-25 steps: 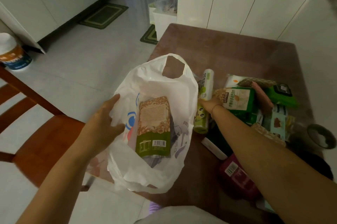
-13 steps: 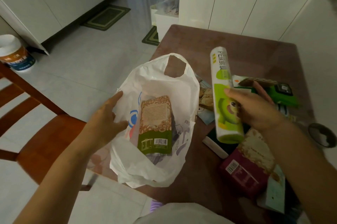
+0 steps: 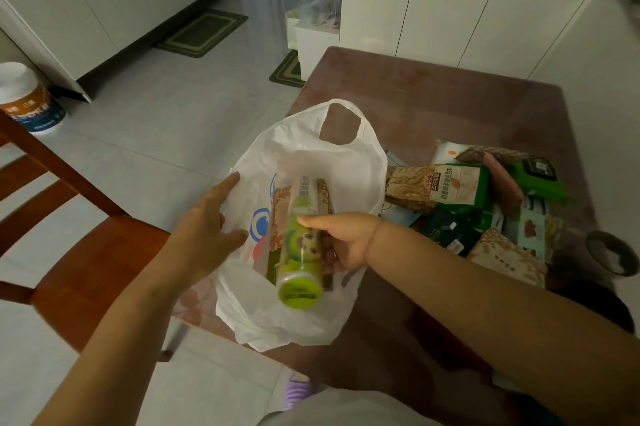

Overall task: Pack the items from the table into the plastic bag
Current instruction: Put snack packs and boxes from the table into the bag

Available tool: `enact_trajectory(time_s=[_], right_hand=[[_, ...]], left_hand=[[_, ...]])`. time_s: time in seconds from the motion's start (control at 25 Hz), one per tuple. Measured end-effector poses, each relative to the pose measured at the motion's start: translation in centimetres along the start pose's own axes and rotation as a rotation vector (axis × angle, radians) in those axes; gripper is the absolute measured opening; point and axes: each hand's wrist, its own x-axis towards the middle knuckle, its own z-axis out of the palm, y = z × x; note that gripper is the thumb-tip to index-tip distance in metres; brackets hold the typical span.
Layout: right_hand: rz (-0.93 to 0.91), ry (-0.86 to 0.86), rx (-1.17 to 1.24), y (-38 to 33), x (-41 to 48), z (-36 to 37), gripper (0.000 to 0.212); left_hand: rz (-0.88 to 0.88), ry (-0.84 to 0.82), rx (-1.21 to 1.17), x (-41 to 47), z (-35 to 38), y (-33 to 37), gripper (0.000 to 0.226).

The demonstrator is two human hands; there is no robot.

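Observation:
A white plastic bag (image 3: 349, 162) lies open on the brown table (image 3: 433, 96). My left hand (image 3: 207, 231) holds its left rim, fingers spread on the plastic. My right hand (image 3: 343, 242) grips a green and white tube (image 3: 299, 252) and holds it lengthwise inside the bag's mouth. The tube lies on top of a brown and green packet (image 3: 278, 217), mostly hidden under it. To the right of the bag lies a pile of packets: a green and tan snack packet (image 3: 440, 188), a dark green packet (image 3: 446, 231) and a tan box (image 3: 505, 259).
A wooden chair (image 3: 86, 252) stands left of the table. A small dark bowl (image 3: 611, 252) sits at the table's right edge. White cabinets (image 3: 450, 10) stand behind the table, and a white tub (image 3: 27, 100) is on the floor at far left.
My right hand picked the green tube up from the pile, carried it left and lowered it into the bag onto the brown packet. My left hand stayed on the bag's rim.

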Motion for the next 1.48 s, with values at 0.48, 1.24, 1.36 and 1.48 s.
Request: enact_trajectory(time_s=[0.48,1.24,1.36,1.48], right_hand=[[0.037,0.175,-0.400,0.8,8.1,4.5,0.054],[-0.175,1.095,-0.530,5.3,3.3,-18.3,0.128],[-0.265,1.058,-0.563,6.2,4.9,-17.0,0.126],[-0.199,0.865,-0.266,6.1,5.4,-17.2,0.124]], left_hand=[[0.036,0.027,-0.035,0.7,0.0,0.3,0.074],[-0.121,-0.016,-0.014,0.4,0.7,0.6,0.082],[-0.127,0.001,-0.002,0.4,0.7,0.7,0.082],[-0.123,0.010,0.000,0.4,0.8,0.8,0.082]])
